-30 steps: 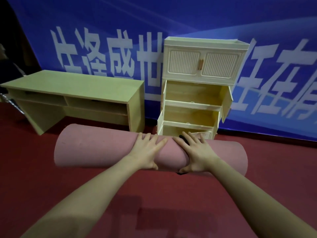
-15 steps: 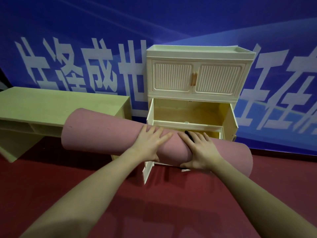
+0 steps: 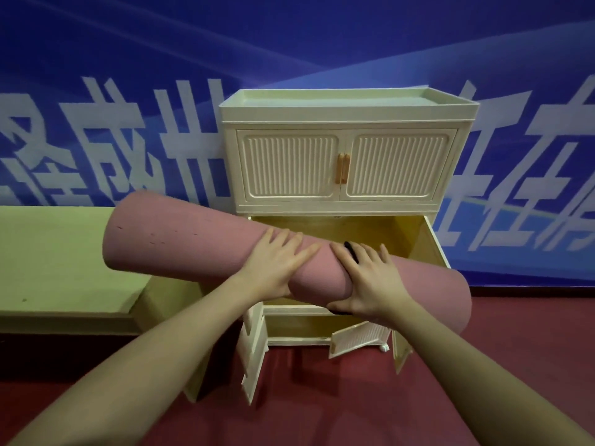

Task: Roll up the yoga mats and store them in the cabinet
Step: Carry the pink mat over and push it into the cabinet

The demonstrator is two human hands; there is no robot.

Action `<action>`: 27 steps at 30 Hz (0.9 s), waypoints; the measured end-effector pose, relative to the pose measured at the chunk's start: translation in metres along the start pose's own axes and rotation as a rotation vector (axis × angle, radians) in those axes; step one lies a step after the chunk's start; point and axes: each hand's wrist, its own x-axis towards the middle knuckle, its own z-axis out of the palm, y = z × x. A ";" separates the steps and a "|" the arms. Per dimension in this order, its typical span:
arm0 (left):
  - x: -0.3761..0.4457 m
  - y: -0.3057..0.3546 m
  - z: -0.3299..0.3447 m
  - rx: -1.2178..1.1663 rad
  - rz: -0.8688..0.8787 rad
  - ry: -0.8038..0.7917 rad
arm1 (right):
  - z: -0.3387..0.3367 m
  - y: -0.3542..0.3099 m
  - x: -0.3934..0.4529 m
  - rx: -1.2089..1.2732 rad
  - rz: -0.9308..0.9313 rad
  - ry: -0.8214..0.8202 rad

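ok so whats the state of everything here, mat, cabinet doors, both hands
pink yoga mat: rolled up, held off the floor, tilted, in front of the cabinet
upper cabinet doors: closed
middle compartment: open
bottom doors: swung open
left hand: grips the mat near its middle
right hand: grips the mat, black strap under its fingers
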 end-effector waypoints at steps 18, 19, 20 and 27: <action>0.132 0.088 0.078 -0.021 0.389 -0.051 | 0.102 0.086 -0.067 0.150 0.384 -0.012; 0.136 0.097 0.085 -0.035 0.404 -0.045 | 0.109 0.091 -0.075 0.149 0.388 -0.019; 0.140 0.105 0.093 -0.051 0.420 -0.041 | 0.115 0.096 -0.081 0.149 0.399 -0.030; 0.163 0.135 0.141 -0.191 0.491 -0.107 | 0.154 0.105 -0.099 0.140 0.511 -0.119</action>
